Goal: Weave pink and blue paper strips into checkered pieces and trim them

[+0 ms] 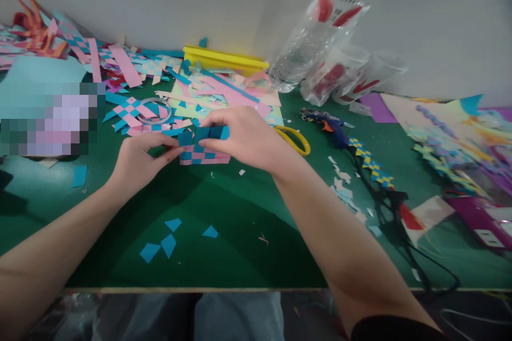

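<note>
Blue-and-pink woven paper piece, long axis side to side: left end pinched in left hand's grip, blue strips lightly pinched in right hand's, overlapping right half.

Single head-worn view, looking forward and down over green table from its near edge.

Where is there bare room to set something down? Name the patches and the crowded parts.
Barest is the green table in front of the woven paper, right of the blue scraps, with only tiny bits there. A narrower gap lies between the yellow handle and the glue gun. Crowded: the back, heaped with paper strips, and the right.
</note>
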A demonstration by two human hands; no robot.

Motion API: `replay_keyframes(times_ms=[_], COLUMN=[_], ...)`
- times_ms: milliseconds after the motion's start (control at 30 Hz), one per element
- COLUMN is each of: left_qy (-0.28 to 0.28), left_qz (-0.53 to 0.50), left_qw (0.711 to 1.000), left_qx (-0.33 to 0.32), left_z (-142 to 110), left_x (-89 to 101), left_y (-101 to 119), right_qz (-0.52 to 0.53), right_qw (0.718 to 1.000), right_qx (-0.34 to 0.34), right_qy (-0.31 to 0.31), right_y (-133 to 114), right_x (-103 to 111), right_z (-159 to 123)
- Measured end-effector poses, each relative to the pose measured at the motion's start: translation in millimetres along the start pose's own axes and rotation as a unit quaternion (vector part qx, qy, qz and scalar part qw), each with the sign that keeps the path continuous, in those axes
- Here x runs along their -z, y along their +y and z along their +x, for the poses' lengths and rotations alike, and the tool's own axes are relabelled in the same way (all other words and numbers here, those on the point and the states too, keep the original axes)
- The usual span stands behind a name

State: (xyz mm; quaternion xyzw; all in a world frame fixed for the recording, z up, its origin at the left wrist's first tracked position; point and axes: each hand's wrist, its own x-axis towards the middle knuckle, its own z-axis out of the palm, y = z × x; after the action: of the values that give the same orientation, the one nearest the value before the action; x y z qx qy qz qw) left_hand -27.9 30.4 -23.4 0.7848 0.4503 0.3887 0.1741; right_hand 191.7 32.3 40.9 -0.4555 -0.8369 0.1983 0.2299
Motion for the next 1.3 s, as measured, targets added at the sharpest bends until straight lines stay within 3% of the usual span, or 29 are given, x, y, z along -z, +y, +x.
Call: replay_keyframes(times_ms=[467, 667, 1100, 1300], left_qy=[0.000, -0.005, -0.011, 0.012], left_qz=[0.011, 0.003, -0.022, -0.008], left_qw=[1.000, 1.000, 1.000, 0.999], left_qx=[-0.023, 0.013, -0.002, 0.045], left_z=[0.2, -1.1, -0.5, 3.4], left_x=[-0.4, 1.2, 0.4, 1.2], left_y=[-1.7, 4.0, 4.6, -0.9], right_qz=[0.000, 0.004, 0.036, 0.147], right_qw=[1.000, 1.000, 0.999, 0.984], right_qx=[-0.002, 0.007, 0.020, 0.037], right_qy=[0.020, 0.019, 0.007, 0.095], right_y=[-2.7, -5.6, -3.8, 2.3], right_x=[-1.3, -2.1, -5.5, -0.5], right_z=[0.5, 0.0, -0.8, -0.5])
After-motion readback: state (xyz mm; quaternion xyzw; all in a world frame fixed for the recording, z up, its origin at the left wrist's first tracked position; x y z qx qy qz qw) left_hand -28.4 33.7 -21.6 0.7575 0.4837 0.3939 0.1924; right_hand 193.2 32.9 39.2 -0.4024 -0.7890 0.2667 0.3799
